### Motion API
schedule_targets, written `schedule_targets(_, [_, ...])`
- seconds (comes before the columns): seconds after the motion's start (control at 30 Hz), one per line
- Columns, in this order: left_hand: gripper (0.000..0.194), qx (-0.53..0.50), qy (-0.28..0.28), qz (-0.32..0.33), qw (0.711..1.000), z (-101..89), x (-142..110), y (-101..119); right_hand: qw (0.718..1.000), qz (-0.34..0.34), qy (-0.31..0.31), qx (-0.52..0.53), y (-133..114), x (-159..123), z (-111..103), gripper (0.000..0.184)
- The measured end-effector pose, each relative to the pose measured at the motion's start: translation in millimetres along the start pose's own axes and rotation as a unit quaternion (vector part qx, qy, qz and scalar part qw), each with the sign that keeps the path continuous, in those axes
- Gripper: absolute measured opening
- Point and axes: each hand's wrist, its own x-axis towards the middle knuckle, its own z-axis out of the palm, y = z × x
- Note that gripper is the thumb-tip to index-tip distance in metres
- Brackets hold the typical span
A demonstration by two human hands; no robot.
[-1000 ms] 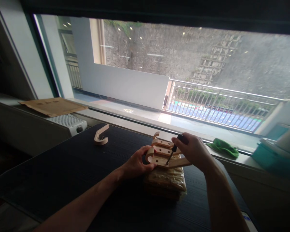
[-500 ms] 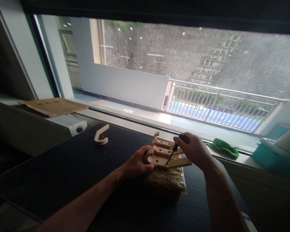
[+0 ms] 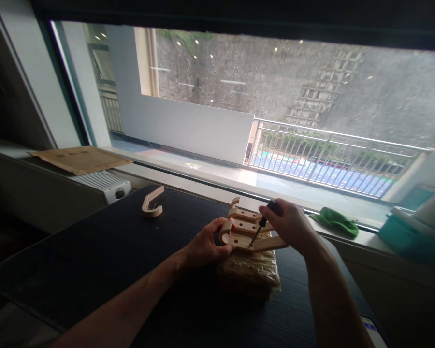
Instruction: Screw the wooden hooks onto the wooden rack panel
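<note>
My right hand [image 3: 288,222] grips the black handle of a screwdriver [image 3: 263,221], which slants down to a hole in the nearest wooden hook [image 3: 243,243]. The curled left end of that hook is held between the thumb and fingers of my left hand [image 3: 207,244]. Behind it, more pale wooden hooks [image 3: 243,213] with paired holes lie in a row on a plastic-wrapped stack [image 3: 252,268]. A separate wooden hook [image 3: 152,198] rests farther left on the dark table, with small screws in its curve.
The black table [image 3: 105,256] stands against a window sill. A brown paper envelope [image 3: 79,159] and a white slatted appliance [image 3: 108,186] are at left. On the right sill lie a green cloth [image 3: 335,222] and a teal container [image 3: 402,232].
Over the last second my right hand has shifted slightly on the screwdriver handle, while its tip stays at the same hole. My left hand keeps its hold on the hook.
</note>
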Motion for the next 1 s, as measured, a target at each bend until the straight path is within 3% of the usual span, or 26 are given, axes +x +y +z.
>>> schedule_targets(0.37, [0.035,0.002,-0.002,0.000,1.000,0.2,-1,0,0.998,-0.033,-0.037,0.046,-9,-4,-1,0.033])
schedule_targets(0.73, [0.036,0.004,-0.001,0.003,1.000,0.2,0,-3,1.000,0.022,-0.003,-0.011,-1,0,0,0.038])
schedule_targets(1.0, [0.035,0.005,-0.001,-0.001,1.000,0.1,0,-1,0.997,-0.033,-0.041,0.058,-9,-4,-7,0.031])
